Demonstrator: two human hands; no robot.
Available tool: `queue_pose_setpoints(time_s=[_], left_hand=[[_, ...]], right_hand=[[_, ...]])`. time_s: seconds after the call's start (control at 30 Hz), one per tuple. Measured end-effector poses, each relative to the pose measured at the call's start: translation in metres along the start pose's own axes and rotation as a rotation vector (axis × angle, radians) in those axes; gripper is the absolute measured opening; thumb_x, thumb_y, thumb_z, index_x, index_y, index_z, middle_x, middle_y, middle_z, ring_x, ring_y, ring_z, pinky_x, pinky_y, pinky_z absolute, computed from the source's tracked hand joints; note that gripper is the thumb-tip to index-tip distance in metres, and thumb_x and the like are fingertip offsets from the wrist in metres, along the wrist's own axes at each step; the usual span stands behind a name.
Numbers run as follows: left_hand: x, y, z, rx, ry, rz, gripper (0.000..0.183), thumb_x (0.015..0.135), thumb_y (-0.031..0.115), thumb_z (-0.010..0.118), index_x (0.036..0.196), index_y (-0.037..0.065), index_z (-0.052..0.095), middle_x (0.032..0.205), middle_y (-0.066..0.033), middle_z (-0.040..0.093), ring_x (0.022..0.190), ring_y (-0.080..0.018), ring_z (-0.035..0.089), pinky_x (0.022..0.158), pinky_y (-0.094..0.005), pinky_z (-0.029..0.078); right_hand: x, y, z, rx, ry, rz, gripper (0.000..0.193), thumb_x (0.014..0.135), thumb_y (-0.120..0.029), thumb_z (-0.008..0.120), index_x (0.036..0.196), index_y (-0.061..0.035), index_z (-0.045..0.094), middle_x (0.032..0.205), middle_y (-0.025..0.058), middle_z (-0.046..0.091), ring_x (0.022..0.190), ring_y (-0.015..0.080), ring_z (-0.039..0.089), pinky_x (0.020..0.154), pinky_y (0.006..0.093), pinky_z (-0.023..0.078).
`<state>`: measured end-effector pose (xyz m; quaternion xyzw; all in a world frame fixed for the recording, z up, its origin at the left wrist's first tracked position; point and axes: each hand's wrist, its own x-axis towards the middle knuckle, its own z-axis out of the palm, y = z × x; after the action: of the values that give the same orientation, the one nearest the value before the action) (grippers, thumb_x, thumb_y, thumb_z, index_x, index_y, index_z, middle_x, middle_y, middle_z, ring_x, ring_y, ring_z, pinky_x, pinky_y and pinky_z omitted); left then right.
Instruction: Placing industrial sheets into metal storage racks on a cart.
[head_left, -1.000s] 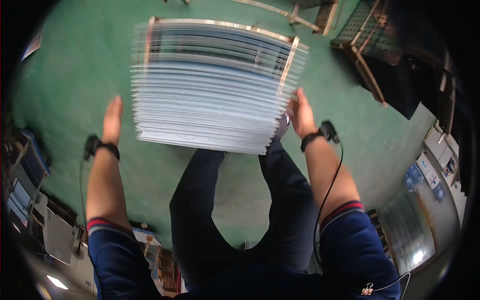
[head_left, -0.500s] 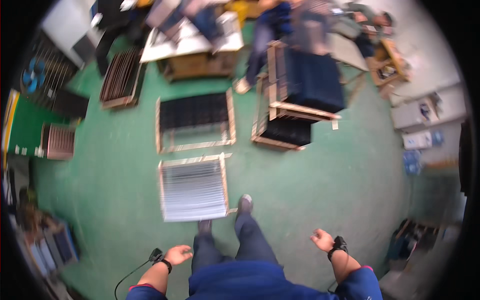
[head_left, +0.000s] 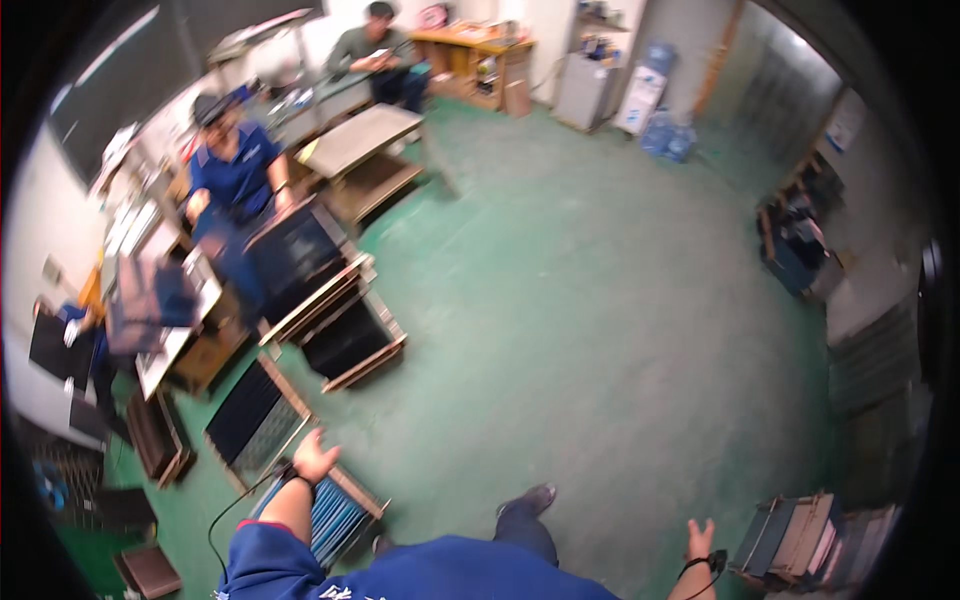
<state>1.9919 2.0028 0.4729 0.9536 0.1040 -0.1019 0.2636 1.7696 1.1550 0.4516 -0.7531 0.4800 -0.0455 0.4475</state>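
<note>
Left hand [head_left: 316, 458]: empty, fingers spread, near wood-framed rectangular rack [head_left: 364, 490] of thin blue sheets [head_left: 342, 520] on green floor [head_left: 600, 350] | right hand [head_left: 699, 538]: empty, fingers apart | risk: dark left shoe [head_left: 381, 544] beside rack could snag it, jolting sheets

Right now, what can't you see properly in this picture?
All in the head view:
- Rack of blue strips: partly hidden by the left arm and left hand.
- Left shoe: mostly hidden by the blue shirt.
- Right arm: cut off by the lower edge.
- White thing by the hands of the person in the grey-green top: too small and blurred to name.
</note>
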Motion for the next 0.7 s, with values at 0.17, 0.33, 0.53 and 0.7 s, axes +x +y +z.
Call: queue_pose_setpoints(time_s=[0.17, 0.33, 0.53, 0.7], left_hand=[[0.034, 0.068, 0.049, 0.242, -0.655, -0.051, 0.076, 0.07, 0.048, 0.075, 0.129, 0.006, 0.053, 0.121, -0.0206, 0.06, 0.112, -0.0335, 0.059, 0.094, -0.0413, 0.048], [0.145, 0.185, 0.052, 0.217, -0.654, -0.119, 0.08, 0.072, 0.042, 0.077, 0.137, 0.008, 0.044, 0.131, -0.0161, 0.057, 0.12, -0.0299, 0.055, 0.1, -0.039, 0.044], [0.399, 0.315, 0.08, 0.437, -0.62, -0.117, 0.08, 0.073, 0.034, 0.077, 0.138, 0.005, 0.041, 0.137, -0.0183, 0.051, 0.125, -0.0324, 0.05, 0.103, -0.0401, 0.042], [0.465, 0.661, 0.287, 0.198, -0.93, 0.818, 0.077, 0.078, 0.039, 0.073, 0.14, 0.008, 0.042, 0.14, -0.02, 0.046, 0.13, -0.0331, 0.045, 0.107, -0.0406, 0.038]], right_hand=[[0.025, -0.049, 0.028, -0.264, -0.43, -0.078, 0.102, 0.075, -0.036, 0.079, 0.15, -0.0059, 0.016, 0.143, 0.028, 0.039, 0.134, 0.0393, 0.038, 0.107, 0.0444, 0.036], [0.144, -0.155, -0.067, -0.253, 0.077, -0.166, 0.089, 0.073, -0.026, 0.079, 0.145, -0.008, 0.03, 0.125, 0.0208, 0.054, 0.116, 0.0315, 0.053, 0.098, 0.0416, 0.043], [0.161, -0.071, -0.248, -0.279, 0.488, -0.111, 0.078, 0.078, -0.009, 0.07, 0.144, -0.0056, 0.029, 0.134, 0.0178, 0.048, 0.122, 0.0302, 0.048, 0.1, 0.0409, 0.043], [0.001, 0.086, -0.028, -0.141, 0.381, 0.737, 0.088, 0.072, -0.022, 0.077, 0.143, -0.013, 0.027, 0.139, 0.0193, 0.037, 0.128, 0.0352, 0.038, 0.099, 0.0559, 0.039]])
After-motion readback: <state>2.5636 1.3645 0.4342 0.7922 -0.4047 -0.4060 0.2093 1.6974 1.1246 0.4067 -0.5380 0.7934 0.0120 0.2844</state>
